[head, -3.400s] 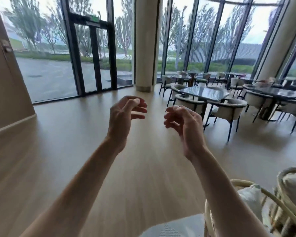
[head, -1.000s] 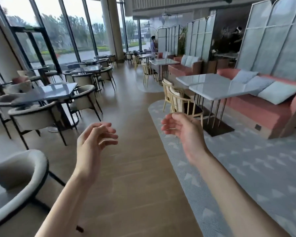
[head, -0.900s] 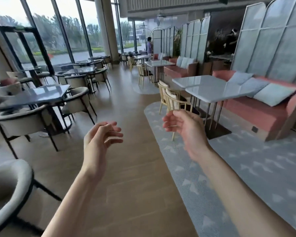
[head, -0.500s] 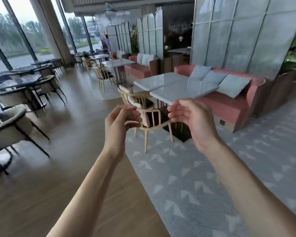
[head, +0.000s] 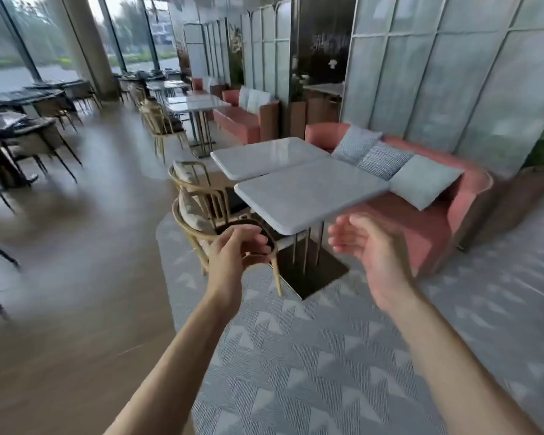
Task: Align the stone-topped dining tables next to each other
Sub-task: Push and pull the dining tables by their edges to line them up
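Note:
Two white stone-topped tables stand ahead on the grey carpet, in front of a pink sofa. The near table and the far table touch along one side, but their ends are staggered, the far one lying further left. Both my hands are raised in the air short of the near table. My left hand has loosely curled fingers and holds nothing; it overlaps a wooden chair in the picture. Below the table's near corner my right hand is spread, palm turned left.
Two wooden chairs sit at the tables' left side, the further chair behind the near one. Cushions lie on the sofa. The near table's base plate rests on the carpet. Dark tables with chairs fill the left; more white tables stand behind.
The view has swung right and moved closer, so the two white tables now lie just ahead. My hands have drifted apart, and the right one has spread its fingers.

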The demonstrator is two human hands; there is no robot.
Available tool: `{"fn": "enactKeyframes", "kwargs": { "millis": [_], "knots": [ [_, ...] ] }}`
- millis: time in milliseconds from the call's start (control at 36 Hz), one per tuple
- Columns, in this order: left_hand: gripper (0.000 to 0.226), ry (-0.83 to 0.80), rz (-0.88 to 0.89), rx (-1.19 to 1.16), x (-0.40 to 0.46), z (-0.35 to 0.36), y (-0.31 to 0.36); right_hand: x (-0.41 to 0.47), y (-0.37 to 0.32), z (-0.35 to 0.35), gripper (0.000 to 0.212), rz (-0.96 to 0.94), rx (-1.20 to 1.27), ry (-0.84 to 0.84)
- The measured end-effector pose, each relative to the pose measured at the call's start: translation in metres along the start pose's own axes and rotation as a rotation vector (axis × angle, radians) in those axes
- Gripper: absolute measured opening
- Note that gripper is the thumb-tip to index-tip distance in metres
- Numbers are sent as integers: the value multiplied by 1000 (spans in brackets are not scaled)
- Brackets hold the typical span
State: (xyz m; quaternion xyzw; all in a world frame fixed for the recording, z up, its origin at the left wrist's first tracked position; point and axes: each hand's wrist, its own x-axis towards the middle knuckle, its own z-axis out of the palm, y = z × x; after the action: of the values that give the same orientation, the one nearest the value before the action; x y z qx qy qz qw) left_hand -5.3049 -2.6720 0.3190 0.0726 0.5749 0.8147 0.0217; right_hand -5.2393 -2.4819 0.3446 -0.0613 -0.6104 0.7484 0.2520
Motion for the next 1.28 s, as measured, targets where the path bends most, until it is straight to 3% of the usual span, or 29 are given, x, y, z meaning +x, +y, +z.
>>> {"fn": "enactKeyframes", "kwargs": {
  "millis": [222, 500, 778, 972, 1111, 1278],
  "knots": [
    [16, 33, 50, -26, 177, 87, -74, 181, 54, -39, 25, 29, -18, -76],
    [18, 189, -165, -98, 390, 194, -210, 415, 133, -85, 27, 286, 10, -152],
    [22, 354, -295, 201, 535, 196, -305, 595, 239, -118, 23, 470, -171, -288],
    [21, 496, -353, 447, 583, 169, -375, 680, 353, -111, 20, 636, -330, -501],
    [33, 527, -446, 649, 578, 171, -407, 705, 413, -126, 15, 729, -472, -620],
    [36, 496, -472, 882, 586, 169, -434, 738, 474, -152, 8, 647, -746, -787]
  ]
}}
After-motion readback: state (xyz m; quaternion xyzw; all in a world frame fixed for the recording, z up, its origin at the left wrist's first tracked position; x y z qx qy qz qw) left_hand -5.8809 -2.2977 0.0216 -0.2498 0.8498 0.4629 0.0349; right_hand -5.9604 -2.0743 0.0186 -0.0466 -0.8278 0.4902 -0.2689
